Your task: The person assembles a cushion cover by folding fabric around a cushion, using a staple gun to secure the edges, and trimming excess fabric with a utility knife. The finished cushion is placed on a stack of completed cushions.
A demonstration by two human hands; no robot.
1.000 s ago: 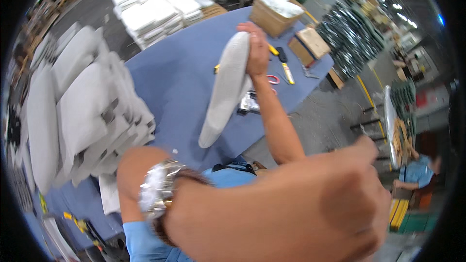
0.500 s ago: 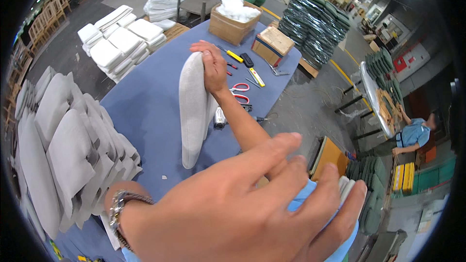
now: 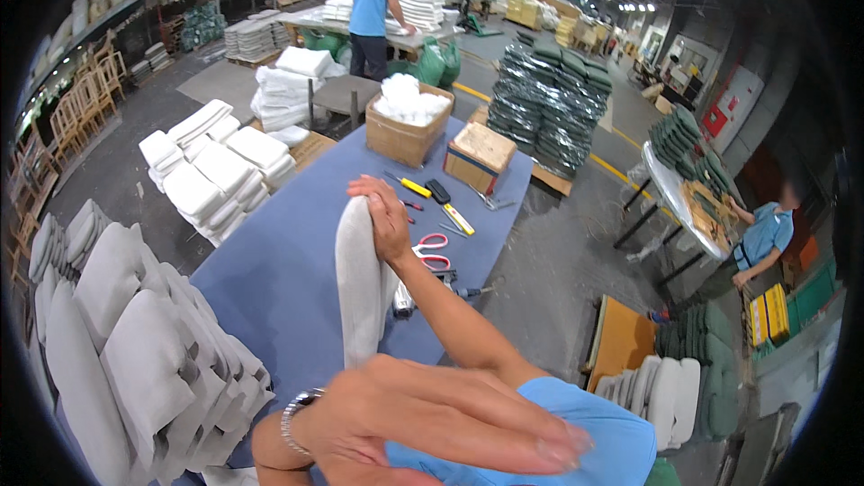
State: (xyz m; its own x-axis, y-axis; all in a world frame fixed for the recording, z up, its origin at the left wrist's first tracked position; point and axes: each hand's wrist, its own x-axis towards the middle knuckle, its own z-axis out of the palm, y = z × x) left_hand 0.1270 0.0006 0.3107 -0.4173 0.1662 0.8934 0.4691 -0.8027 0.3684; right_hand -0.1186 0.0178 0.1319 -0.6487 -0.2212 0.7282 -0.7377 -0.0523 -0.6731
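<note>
From the head camera, looking down: the right hand (image 3: 389, 220) is stretched well out in front on a straight arm, the forearm running up from the blue sleeve at the lower edge to the middle of the frame. Its grip is closed over the far top end of a pale grey cushion (image 3: 362, 283), fingers curled over the edge and thumb side on the near face, holding the cushion up on edge on the blue worktop (image 3: 270, 279). The cushion runs toward the camera, its lower end hidden behind the left hand (image 3: 441, 423). That left hand is very close to the lens, large and blurred, palm down, fingers straight and spread, pointing right; its grip is open and holds nothing. A metal wristwatch (image 3: 292, 418) sits on the left wrist. Just right of the cushion lie red-handled scissors (image 3: 432, 250), and beyond them a yellow-handled tool (image 3: 409, 185) and a black-and-yellow utility knife (image 3: 448, 205). At the far end of the worktop stand a cardboard box of white stuffing (image 3: 405, 126) and a smaller closed box (image 3: 480, 157). Stacked grey cushions (image 3: 126, 342) crowd the left side, white cushion stacks (image 3: 220, 171) sit on the floor beyond. A person in a blue shirt (image 3: 373, 9) stands at a far table; another person in blue (image 3: 765, 234) is at the right.
</note>
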